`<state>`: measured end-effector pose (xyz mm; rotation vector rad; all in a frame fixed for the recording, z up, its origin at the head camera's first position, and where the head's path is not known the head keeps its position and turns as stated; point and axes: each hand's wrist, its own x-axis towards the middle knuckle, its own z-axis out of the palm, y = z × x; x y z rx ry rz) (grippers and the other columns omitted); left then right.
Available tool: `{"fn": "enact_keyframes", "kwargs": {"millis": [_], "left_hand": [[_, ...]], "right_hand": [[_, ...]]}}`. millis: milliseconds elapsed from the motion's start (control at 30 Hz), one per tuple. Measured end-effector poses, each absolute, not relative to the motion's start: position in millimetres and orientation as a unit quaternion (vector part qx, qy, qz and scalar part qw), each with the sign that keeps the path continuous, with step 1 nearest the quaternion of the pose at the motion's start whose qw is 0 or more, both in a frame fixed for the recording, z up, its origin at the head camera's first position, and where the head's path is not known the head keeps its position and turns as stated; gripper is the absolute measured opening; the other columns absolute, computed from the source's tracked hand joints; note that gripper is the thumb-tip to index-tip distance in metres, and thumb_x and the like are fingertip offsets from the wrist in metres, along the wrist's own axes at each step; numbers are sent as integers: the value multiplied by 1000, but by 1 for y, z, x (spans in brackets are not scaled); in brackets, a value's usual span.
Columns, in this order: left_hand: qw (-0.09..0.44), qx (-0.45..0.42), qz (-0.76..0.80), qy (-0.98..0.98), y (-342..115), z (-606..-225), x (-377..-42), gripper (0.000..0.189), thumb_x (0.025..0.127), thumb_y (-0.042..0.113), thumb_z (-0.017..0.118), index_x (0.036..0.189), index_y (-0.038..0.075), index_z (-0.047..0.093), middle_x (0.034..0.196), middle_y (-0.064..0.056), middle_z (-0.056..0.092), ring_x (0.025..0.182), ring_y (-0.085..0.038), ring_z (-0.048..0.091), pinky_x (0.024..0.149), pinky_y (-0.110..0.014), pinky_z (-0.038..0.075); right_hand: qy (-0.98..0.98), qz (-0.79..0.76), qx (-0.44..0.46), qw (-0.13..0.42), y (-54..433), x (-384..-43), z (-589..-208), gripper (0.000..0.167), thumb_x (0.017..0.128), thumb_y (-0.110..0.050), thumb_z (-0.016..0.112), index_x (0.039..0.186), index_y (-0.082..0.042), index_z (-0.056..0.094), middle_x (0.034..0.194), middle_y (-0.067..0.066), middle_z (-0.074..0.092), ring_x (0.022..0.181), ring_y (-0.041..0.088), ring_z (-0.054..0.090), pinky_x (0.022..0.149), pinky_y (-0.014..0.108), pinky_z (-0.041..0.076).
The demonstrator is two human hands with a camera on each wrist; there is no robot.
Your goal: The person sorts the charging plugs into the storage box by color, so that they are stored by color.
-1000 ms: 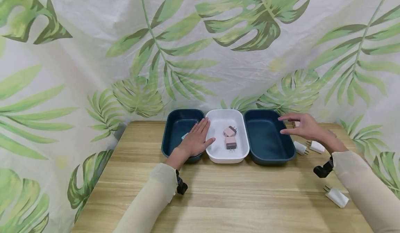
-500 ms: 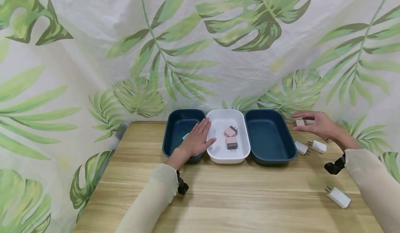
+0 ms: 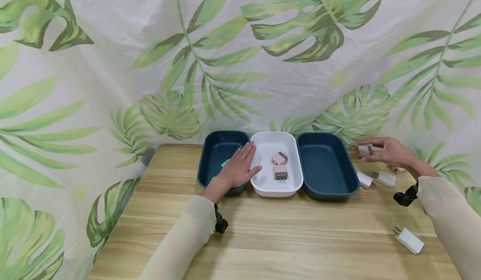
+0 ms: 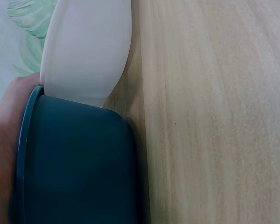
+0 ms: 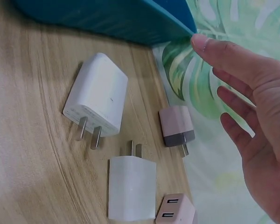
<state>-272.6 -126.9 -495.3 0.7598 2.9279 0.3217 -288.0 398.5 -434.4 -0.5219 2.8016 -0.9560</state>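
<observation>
My left hand (image 3: 237,169) lies with straight fingers over the adjoining rims of the left dark blue tray (image 3: 204,159) and the white tray (image 3: 291,190). A small light-blue thing in the blue tray is partly hidden by it. Two pink-and-grey charger plugs lie in the white tray, the nearer plug (image 3: 280,172) with prongs toward me. At the far right, my right hand (image 3: 392,152) reaches around a pink-and-grey charger plug (image 5: 176,122) on the table. Its thumb and fingers are spread apart, and in the right wrist view they do not pinch the plug.
The right dark blue tray (image 3: 325,167) stands beside the white one. Right of it lie two white charger plugs (image 5: 97,95) (image 5: 132,189) and another pink plug (image 5: 176,210). A white plug (image 3: 409,241) lies nearer the front. A leaf-patterned cloth (image 3: 225,63) hangs behind the table.
From over the right blue tray's edge, my right hand has moved right to the pink-and-grey plug at the back. My left hand stays on the tray rims. The head view has shifted slightly.
</observation>
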Motion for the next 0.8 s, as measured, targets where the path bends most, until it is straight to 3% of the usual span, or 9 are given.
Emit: {"fn": "enact_keyframes", "kwargs": {"millis": [167, 367, 567, 800], "left_hand": [[55, 246, 102, 962, -125, -494, -273, 83, 112, 59, 33, 171, 8, 4, 179, -6, -4, 165, -20, -7, 133, -43, 3], [55, 243, 87, 965, -124, -496, -275, 84, 112, 61, 31, 171, 9, 2, 179, -3, -8, 165, -19, -10, 133, -42, 1], [57, 244, 87, 964, -125, -494, -274, 83, 112, 59, 33, 171, 8, 4, 179, -5, -7, 165, -20, -8, 133, -42, 3], [56, 241, 82, 965, -126, -495, -273, 83, 112, 60, 31, 171, 10, 1, 179, -4, -7, 165, -19, -9, 133, -42, 2]], "right_hand": [[926, -327, -167, 90, 403, -294, -438, 64, 91, -21, 86, 145, 5, 61, 150, 34, 53, 141, 60, 41, 109, 76, 38], [926, -327, -146, 119, 408, -300, -448, 67, 92, -19, 85, 147, 7, 57, 154, 38, 46, 142, 62, 37, 107, 75, 41], [924, -334, -138, 128, 410, -303, -455, 67, 94, -17, 83, 147, 11, 53, 152, 41, 45, 143, 65, 34, 110, 76, 36], [928, -329, -131, 118, 409, -306, -460, 69, 94, -19, 83, 147, 12, 53, 147, 41, 50, 139, 63, 42, 109, 69, 42]]}}
